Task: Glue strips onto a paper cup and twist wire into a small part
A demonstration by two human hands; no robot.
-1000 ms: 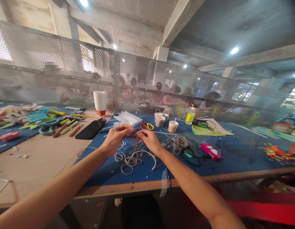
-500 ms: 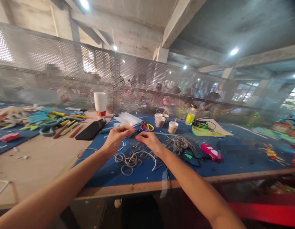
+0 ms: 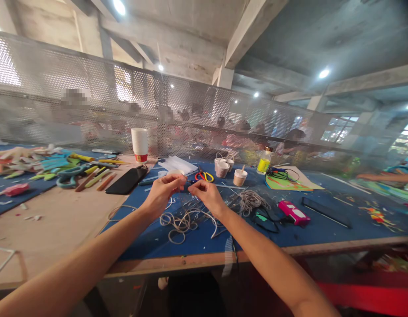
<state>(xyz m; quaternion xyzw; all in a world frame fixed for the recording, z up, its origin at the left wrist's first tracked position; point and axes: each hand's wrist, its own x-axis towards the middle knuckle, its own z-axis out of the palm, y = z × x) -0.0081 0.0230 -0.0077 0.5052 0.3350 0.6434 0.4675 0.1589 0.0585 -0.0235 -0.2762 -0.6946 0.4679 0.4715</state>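
Just above the blue mat (image 3: 147, 244), my left hand (image 3: 164, 191) pinches with thumb and fingertips. Facing it, a small gap away, my right hand (image 3: 209, 196) is pinched too. Something thin and dark shows between the fingertips, too small to name. Below the hands lie loose loops of pale cord (image 3: 180, 223) and thin clear strips. Scissors with red and yellow handles (image 3: 207, 177) rest just beyond my right hand. A heap of grey cord (image 3: 253, 200) sits to its right. Behind my left hand, a small white cup is partly hidden.
Paper cups (image 3: 221, 168) and a cup with a stick (image 3: 240, 177) stand behind, near a yellow-labelled bottle (image 3: 264, 162). A black phone (image 3: 126, 181), tools and stacked cups (image 3: 139, 143) are left. A pink box (image 3: 294, 213) lies right. Perforated metal panels (image 3: 191, 119) border the table.
My hands stay nearly in place, with the fingertips shifting slightly. Another person's forearm now reaches in at the far right edge. The view has moved a little.
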